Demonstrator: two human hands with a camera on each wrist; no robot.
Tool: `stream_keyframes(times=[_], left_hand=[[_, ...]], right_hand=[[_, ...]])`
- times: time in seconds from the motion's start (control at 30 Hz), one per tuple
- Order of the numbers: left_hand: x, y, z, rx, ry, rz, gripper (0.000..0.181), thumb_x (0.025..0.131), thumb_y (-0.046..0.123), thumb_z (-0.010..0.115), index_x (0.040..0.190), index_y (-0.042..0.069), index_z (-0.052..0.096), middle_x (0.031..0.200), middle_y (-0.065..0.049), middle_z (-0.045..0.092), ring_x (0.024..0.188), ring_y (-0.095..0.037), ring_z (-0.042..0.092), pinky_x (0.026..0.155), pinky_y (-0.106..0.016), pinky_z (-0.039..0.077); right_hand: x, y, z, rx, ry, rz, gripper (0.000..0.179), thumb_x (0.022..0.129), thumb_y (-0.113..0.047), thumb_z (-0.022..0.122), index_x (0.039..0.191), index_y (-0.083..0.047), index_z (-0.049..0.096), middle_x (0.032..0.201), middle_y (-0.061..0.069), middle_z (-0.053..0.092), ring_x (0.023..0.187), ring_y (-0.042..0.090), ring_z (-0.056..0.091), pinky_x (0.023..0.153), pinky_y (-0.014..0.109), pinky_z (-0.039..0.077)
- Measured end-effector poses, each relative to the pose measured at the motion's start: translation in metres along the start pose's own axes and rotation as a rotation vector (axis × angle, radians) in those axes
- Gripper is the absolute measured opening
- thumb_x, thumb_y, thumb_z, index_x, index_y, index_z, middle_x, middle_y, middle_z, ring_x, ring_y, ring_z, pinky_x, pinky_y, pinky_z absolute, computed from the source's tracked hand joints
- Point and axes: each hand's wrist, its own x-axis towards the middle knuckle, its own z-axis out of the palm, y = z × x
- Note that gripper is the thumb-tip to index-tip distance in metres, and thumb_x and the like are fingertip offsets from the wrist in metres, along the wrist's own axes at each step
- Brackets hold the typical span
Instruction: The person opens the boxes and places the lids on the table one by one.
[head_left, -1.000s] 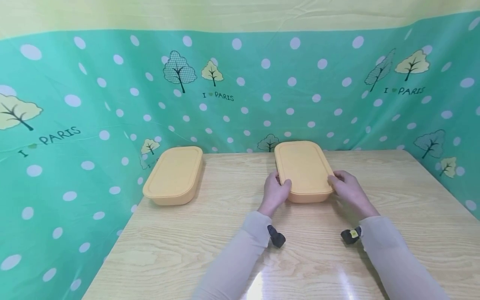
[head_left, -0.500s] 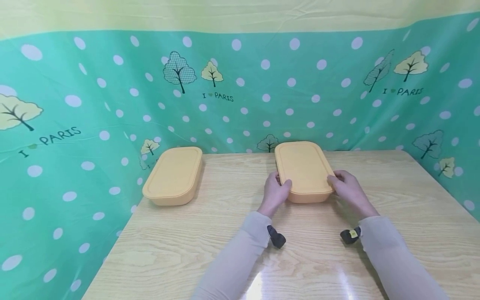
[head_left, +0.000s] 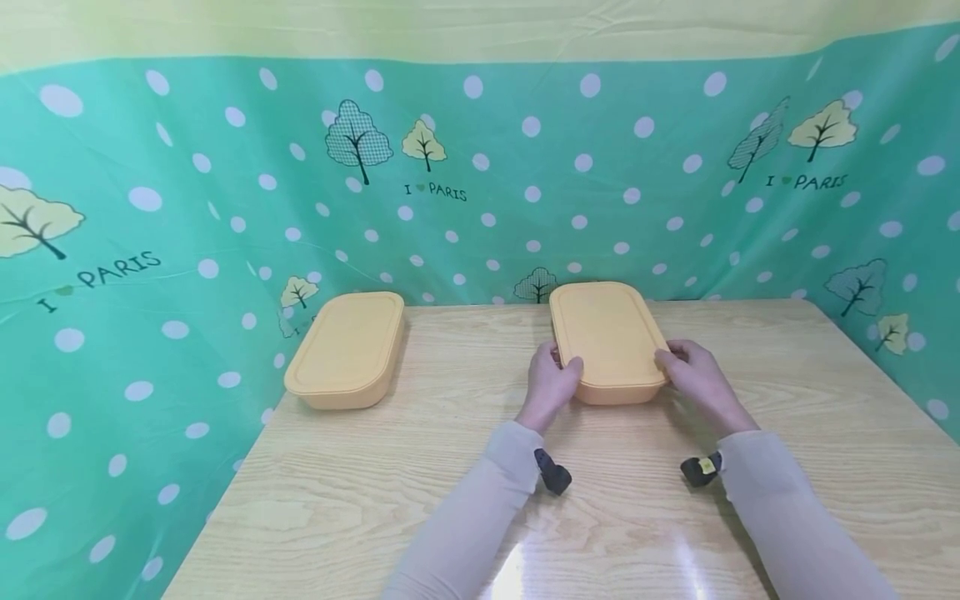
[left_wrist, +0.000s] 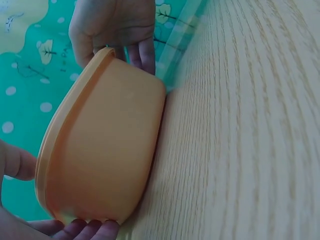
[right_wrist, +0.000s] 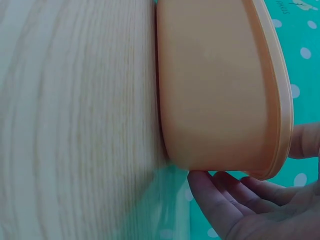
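A peach-orange rectangular food container (head_left: 609,333) with its lid on rests on the wooden table, right of centre in the head view. My left hand (head_left: 551,387) grips its near left side, thumb on the lid's edge and fingers along the wall below. On the opposite side, my right hand (head_left: 701,385) holds it the same way. Both wrist views show the container's plain near wall (left_wrist: 107,140), its base down at the tabletop. In the right wrist view, the right fingers (right_wrist: 215,200) press the side wall under the rim. The container's inside is hidden by the lid.
A second lidded container (head_left: 348,346) of the same colour stands at the far left of the table (head_left: 450,467). A green dotted cloth (head_left: 480,208) hangs along the back and both sides. Dark devices sit at both wrists.
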Motion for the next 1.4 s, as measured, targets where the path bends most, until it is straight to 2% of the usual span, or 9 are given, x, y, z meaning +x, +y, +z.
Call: stream_keyframes(times=[0.27, 0.57, 0.87, 1.17, 1.4], left_hand=[[-0.0003, -0.0007, -0.0008, 0.004, -0.005, -0.017, 0.049, 0.089, 0.021, 0.056, 0.132, 0.0, 0.045, 0.106, -0.006, 0.052, 0.091, -0.015, 0.055, 0.076, -0.027, 0.052], [-0.0008, -0.0005, 0.0003, -0.021, -0.001, -0.028, 0.048, 0.089, 0.022, 0.057, 0.132, 0.002, 0.046, 0.106, -0.005, 0.053, 0.091, -0.016, 0.056, 0.077, -0.028, 0.052], [-0.0007, 0.0041, 0.0002, -0.008, 0.018, -0.015, 0.048, 0.089, 0.021, 0.058, 0.132, 0.002, 0.047, 0.107, -0.006, 0.054, 0.095, -0.017, 0.055, 0.079, -0.028, 0.051], [-0.0008, 0.0048, -0.0001, -0.002, 0.023, -0.018, 0.048, 0.089, 0.022, 0.058, 0.131, 0.002, 0.047, 0.108, -0.005, 0.054, 0.095, -0.016, 0.055, 0.079, -0.028, 0.05], [-0.0008, 0.0035, -0.0013, 0.004, 0.029, -0.02, 0.044, 0.09, 0.021, 0.058, 0.128, 0.002, 0.048, 0.107, -0.005, 0.053, 0.096, -0.016, 0.054, 0.08, -0.028, 0.05]], right_hand=[[0.0008, 0.0003, -0.0001, -0.017, -0.014, 0.0, 0.065, 0.098, -0.037, 0.036, 0.143, 0.009, 0.028, 0.132, 0.027, 0.045, 0.114, 0.035, 0.05, 0.091, 0.042, 0.045], [0.0009, 0.0028, -0.0002, -0.024, -0.003, -0.006, 0.065, 0.098, -0.037, 0.037, 0.143, 0.009, 0.028, 0.133, 0.029, 0.044, 0.115, 0.036, 0.05, 0.093, 0.045, 0.045], [-0.0003, 0.0021, -0.0009, -0.006, 0.012, -0.027, 0.064, 0.099, -0.036, 0.037, 0.143, 0.009, 0.028, 0.131, 0.029, 0.044, 0.113, 0.037, 0.05, 0.092, 0.044, 0.046], [-0.0001, 0.0012, -0.0011, -0.013, 0.026, -0.06, 0.061, 0.099, -0.033, 0.038, 0.141, 0.011, 0.03, 0.129, 0.029, 0.046, 0.11, 0.034, 0.052, 0.082, 0.031, 0.049], [-0.0003, 0.0007, -0.0002, 0.001, 0.014, -0.045, 0.065, 0.098, -0.035, 0.039, 0.143, 0.01, 0.027, 0.131, 0.03, 0.044, 0.112, 0.036, 0.051, 0.087, 0.038, 0.047]])
